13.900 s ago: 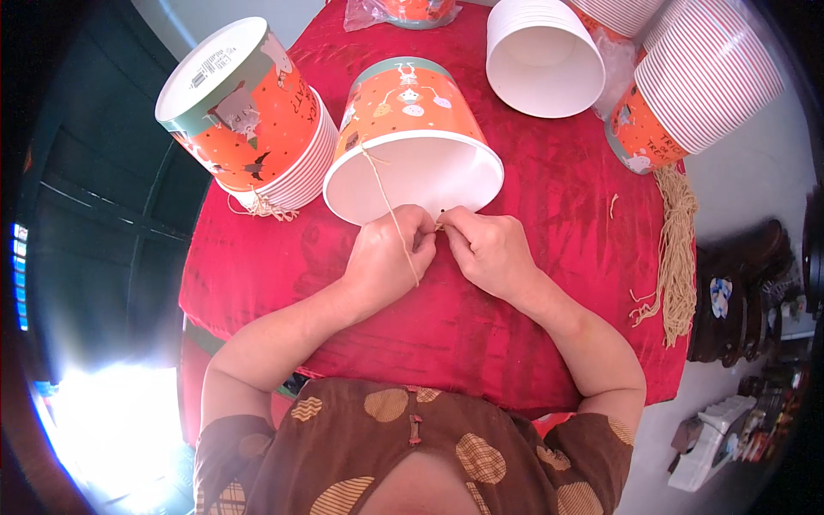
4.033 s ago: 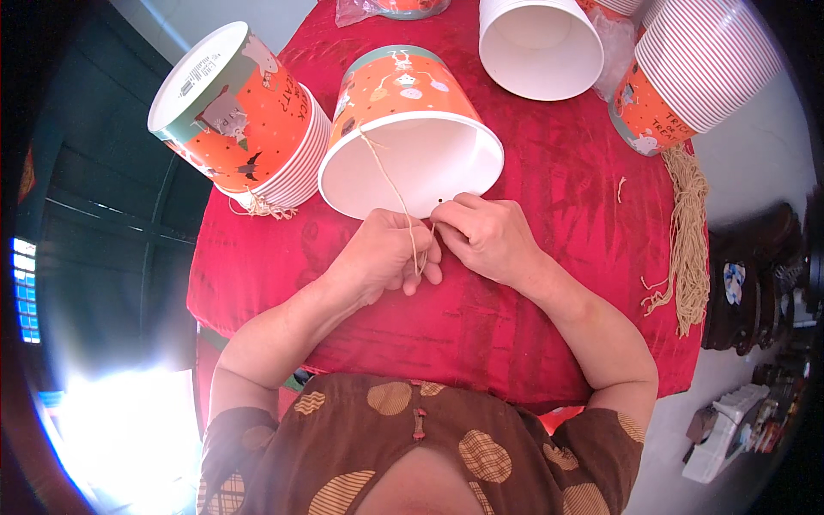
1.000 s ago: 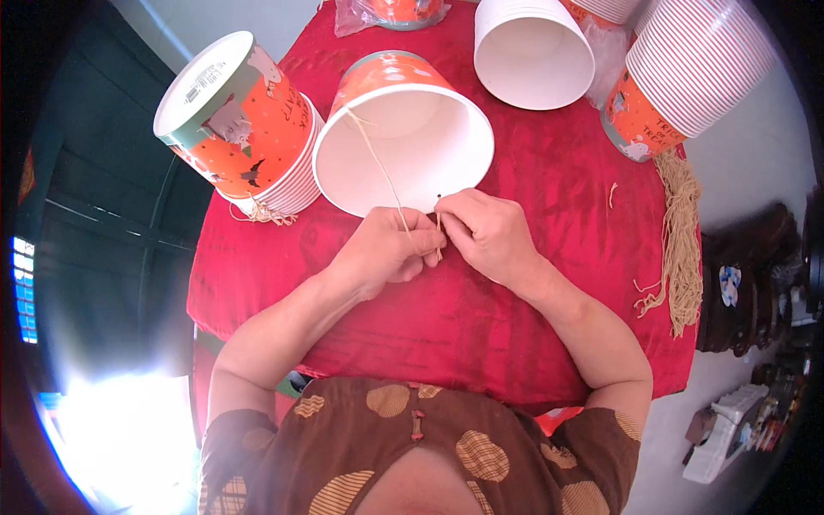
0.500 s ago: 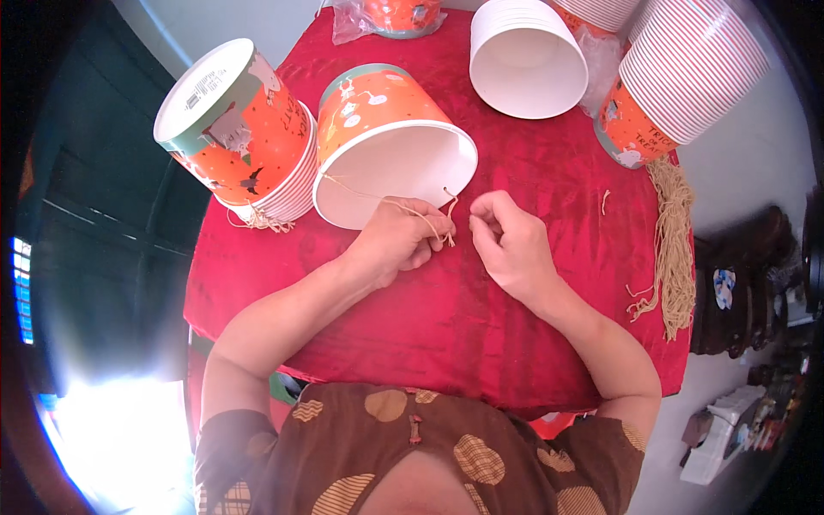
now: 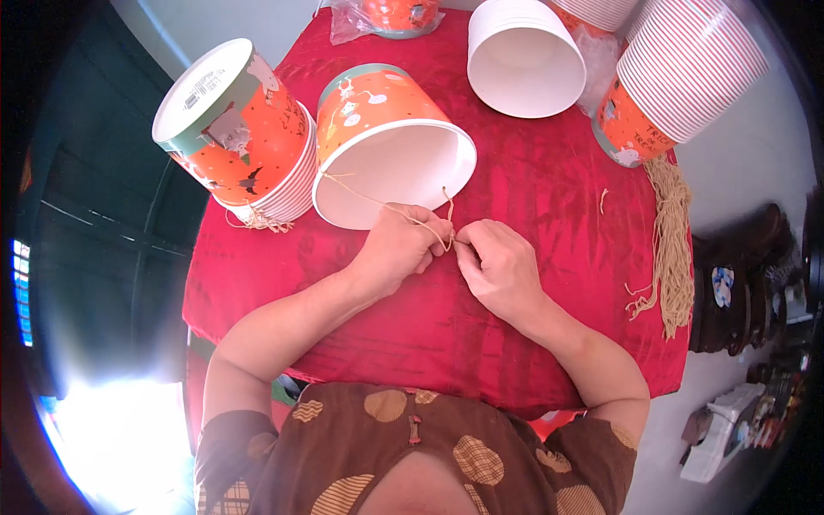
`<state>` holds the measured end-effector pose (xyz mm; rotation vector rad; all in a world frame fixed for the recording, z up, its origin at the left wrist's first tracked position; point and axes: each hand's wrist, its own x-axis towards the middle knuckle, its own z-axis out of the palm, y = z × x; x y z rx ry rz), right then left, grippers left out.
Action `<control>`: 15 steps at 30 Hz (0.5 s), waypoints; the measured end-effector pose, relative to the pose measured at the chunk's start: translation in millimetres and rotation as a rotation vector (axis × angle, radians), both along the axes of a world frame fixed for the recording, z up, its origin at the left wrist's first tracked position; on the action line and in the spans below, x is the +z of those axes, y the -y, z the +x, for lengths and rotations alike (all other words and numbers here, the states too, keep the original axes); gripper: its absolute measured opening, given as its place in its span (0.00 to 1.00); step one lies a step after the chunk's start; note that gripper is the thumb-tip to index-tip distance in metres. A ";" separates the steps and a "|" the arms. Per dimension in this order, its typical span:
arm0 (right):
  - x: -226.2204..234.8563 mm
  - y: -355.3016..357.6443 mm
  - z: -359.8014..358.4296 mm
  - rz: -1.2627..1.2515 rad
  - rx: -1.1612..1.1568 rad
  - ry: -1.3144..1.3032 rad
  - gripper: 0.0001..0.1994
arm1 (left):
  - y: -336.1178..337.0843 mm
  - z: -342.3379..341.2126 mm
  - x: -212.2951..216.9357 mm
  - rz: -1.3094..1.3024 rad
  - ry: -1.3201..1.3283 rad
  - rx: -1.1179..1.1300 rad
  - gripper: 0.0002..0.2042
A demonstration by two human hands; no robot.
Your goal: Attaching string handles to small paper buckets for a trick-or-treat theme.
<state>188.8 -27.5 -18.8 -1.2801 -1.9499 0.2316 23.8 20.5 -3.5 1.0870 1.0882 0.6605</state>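
Note:
An orange paper bucket with a green base lies tipped on its side, its white mouth facing me. A tan string runs from a hole at the left of its rim to my hands. At the right of the rim the string comes through another hole. My left hand pinches the string just in front of the mouth. Closed beside it, fingertips touching, my right hand pinches the string's end. The small knot or loop between the fingertips is partly hidden by them.
On the left stands an upside-down stack of orange buckets with string at its rim. A white bucket lies at the back. Nested buckets lean at the right, above a hank of tan string. A string scrap rests on the red cloth.
My right hand has moved left to meet my left hand and now pinches the string. The left hand keeps its hold, and the bucket stays in nearly the same place.

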 end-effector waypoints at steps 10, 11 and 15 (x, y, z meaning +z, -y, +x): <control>-3.0 -0.1 1.1 0.037 0.009 -0.010 0.05 | 2.2 -1.3 -0.8 -0.027 0.014 -0.018 0.06; -3.3 -0.1 1.3 0.044 0.011 -0.001 0.06 | 2.8 -1.2 -1.7 0.011 -0.001 -0.037 0.05; -3.3 0.7 1.1 0.046 0.015 0.004 0.06 | 5.0 -0.8 -4.1 0.062 -0.024 -0.060 0.04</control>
